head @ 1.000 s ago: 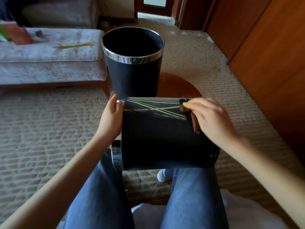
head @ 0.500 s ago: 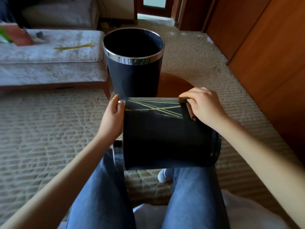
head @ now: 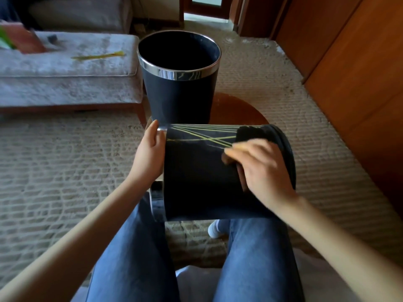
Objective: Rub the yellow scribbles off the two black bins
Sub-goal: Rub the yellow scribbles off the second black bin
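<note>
A black bin (head: 196, 182) lies on its side across my lap, chrome rim to the left. Yellow scribble lines (head: 202, 137) cross its upper side. My left hand (head: 150, 149) grips the bin at the rim end. My right hand (head: 261, 168) presses a small brown pad (head: 227, 159) against the bin's side just below the yellow lines; motion blur smears the fingers. A second black bin (head: 178, 97) with a chrome rim stands upright on a round wooden table (head: 237, 110) just beyond.
A grey upholstered bench (head: 65, 79) stands at the left with a yellow stick (head: 98, 56) on it. Wooden cabinet doors (head: 353, 73) line the right side. Beige carpet (head: 65, 171) covers the floor. My jeans-clad legs fill the bottom.
My right hand slid with the pad from the bin's far upper edge toward me and left, across the yellow lines. The area near the bin's base looks darker. My left hand stayed put.
</note>
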`<state>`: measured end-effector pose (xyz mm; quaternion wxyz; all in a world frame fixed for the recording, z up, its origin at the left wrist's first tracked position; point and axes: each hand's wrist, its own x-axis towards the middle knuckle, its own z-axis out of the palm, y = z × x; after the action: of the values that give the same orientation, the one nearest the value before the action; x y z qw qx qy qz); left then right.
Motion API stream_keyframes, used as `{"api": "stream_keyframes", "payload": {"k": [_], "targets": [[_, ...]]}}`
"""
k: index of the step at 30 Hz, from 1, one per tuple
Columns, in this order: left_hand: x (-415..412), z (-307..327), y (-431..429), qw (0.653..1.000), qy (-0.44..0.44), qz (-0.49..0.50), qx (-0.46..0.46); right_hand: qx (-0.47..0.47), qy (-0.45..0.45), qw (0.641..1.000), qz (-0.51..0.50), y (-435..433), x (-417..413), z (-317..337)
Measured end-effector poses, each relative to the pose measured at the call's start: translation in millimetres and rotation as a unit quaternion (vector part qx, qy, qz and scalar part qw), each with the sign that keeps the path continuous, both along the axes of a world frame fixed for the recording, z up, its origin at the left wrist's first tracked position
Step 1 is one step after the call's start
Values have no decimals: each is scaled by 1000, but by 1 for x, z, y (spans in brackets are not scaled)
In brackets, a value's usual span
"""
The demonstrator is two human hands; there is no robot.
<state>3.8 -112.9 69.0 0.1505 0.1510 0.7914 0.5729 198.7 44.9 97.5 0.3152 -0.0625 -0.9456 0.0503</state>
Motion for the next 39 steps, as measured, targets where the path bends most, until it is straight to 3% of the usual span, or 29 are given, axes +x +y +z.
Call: {"api": "stream_keyframes", "payload": {"k": [5,11,16,19,23,27,29,34,39], "targets": [[5,8,-1,1000,-8,3,15,-56,-95,992,-65,34,-61,21],[8,9,-3,999,-27,7,40,-44,8,999,-2,-27,9,-9],[17,9,-11,999,-11,-1,33,55,-4,995,81,-33,25,-21],[18,7,-13,1000,-13,-5,27,-2,-4,999,34,-21,-20,1],[16,8,-11,1000,-20,-6,23,-69,-105,991,-34,5,-83,22],[13,4,-8,999,-35,-2,25,-32,-54,998,-30,-22,-57,14],[13,2,-9,999,-43,-6,30,-25,-24,999,18,-43,-22,1],[17,6,-10,999,-13,-10,35,109,-39,983,139,-50,9,-17],[16,7,-12,999,-5,-16,31,-22,-55,998,9,-27,-77,15]]}}
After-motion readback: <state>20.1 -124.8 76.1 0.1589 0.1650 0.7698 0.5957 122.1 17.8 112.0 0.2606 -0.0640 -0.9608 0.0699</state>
